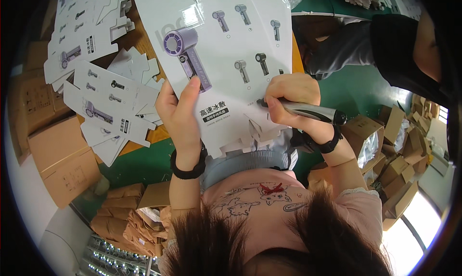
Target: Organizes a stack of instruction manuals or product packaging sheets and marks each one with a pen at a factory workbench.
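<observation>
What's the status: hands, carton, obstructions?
Left hand grips flat printed carton. Right hand holds marker, tip near carton face; contact unclear. Nothing visible in the way.

- Sheet: top centre, my left hand at its lower left edge.
- Pen: right of centre, in my right hand.
- Flat cartons: upper left, on the table.
- Boxes: right side.

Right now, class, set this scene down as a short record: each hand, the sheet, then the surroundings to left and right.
left hand: grips the lower left of a white carton sheet, thumb on its front
right hand: holds a grey-and-black marker, tip at the sheet
sheet print: one large purple fan, five smaller fans visible
left: loose printed cartons on a wooden table
right: open cardboard boxes; another person
</observation>
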Demonstrator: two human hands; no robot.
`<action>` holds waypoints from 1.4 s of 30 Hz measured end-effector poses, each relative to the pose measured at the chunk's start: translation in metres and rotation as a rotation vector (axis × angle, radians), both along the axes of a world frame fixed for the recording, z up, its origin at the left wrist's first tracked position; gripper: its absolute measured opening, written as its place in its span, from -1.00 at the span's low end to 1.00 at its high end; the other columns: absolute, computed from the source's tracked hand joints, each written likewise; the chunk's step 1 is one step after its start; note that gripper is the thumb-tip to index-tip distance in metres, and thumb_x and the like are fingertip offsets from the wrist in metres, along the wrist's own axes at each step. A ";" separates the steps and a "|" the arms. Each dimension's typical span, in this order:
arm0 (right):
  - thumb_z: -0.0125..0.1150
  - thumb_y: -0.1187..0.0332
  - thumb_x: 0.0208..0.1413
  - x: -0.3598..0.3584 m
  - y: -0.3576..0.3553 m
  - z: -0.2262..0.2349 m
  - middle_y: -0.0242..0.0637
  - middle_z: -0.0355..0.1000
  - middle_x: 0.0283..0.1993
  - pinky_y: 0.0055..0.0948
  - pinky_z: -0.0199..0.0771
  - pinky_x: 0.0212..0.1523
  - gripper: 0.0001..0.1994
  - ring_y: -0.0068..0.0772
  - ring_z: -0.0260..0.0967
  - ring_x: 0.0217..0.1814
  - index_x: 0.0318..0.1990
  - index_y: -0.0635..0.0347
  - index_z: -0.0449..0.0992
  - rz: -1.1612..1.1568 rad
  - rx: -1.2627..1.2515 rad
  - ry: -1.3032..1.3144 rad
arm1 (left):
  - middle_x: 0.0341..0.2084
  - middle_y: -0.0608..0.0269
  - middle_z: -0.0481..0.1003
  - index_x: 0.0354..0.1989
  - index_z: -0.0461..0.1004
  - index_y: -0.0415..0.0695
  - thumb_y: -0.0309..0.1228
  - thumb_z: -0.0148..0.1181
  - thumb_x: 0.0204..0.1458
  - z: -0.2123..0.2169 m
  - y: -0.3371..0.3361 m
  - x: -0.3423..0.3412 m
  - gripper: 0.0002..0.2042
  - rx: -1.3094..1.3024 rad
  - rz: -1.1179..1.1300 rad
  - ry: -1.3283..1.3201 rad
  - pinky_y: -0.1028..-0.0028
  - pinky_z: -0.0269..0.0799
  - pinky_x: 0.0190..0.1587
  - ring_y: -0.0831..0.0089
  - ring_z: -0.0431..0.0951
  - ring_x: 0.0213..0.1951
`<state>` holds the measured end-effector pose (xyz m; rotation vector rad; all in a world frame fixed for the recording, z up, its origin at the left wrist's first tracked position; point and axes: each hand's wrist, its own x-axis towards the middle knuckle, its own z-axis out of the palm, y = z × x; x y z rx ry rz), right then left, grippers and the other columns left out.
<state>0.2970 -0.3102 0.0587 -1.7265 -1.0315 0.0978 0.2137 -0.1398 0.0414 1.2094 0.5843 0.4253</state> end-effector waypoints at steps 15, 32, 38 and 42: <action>-0.09 0.34 -0.02 0.035 -0.021 0.015 -0.28 0.18 -0.71 -0.65 0.09 -0.72 -0.78 -0.50 0.11 -0.75 -0.60 0.26 0.22 -0.501 0.625 0.414 | -0.52 0.18 0.44 -0.42 0.36 -0.29 -0.36 0.02 0.00 0.038 0.085 -0.066 -0.80 0.419 0.435 0.437 0.48 0.35 -0.45 0.42 0.45 -0.46; -0.05 0.49 0.00 0.036 0.006 -0.013 -0.39 0.28 -0.57 -0.73 0.17 -0.65 -0.88 -0.67 0.22 -0.66 -0.53 0.30 0.35 -0.458 0.216 0.448 | -0.82 0.30 0.06 -0.71 0.08 -0.20 -0.33 0.21 -0.15 0.026 0.009 0.000 -0.61 0.793 -0.223 0.267 0.54 -0.01 -0.65 0.54 0.05 -0.71; -0.02 0.45 -0.03 0.023 -0.003 -0.009 -0.39 0.30 -0.56 -0.73 0.18 -0.65 -0.87 -0.66 0.23 -0.66 -0.54 0.31 0.34 -0.426 0.433 0.526 | -0.81 0.43 -0.01 -0.74 0.01 -0.17 -0.39 0.21 -0.16 0.006 0.013 0.001 -0.58 0.506 -0.186 0.148 0.59 -0.12 -0.65 0.66 -0.02 -0.69; 0.02 0.43 -0.09 -0.003 -0.016 0.001 -0.36 0.32 -0.60 -0.69 0.19 -0.65 -0.86 -0.61 0.23 -0.68 -0.59 0.30 0.34 -0.332 0.217 0.377 | -0.79 0.50 -0.02 -0.75 -0.02 -0.15 -0.42 0.21 -0.16 -0.002 0.014 -0.001 -0.57 0.396 -0.116 0.075 0.62 -0.18 -0.64 0.71 -0.05 -0.66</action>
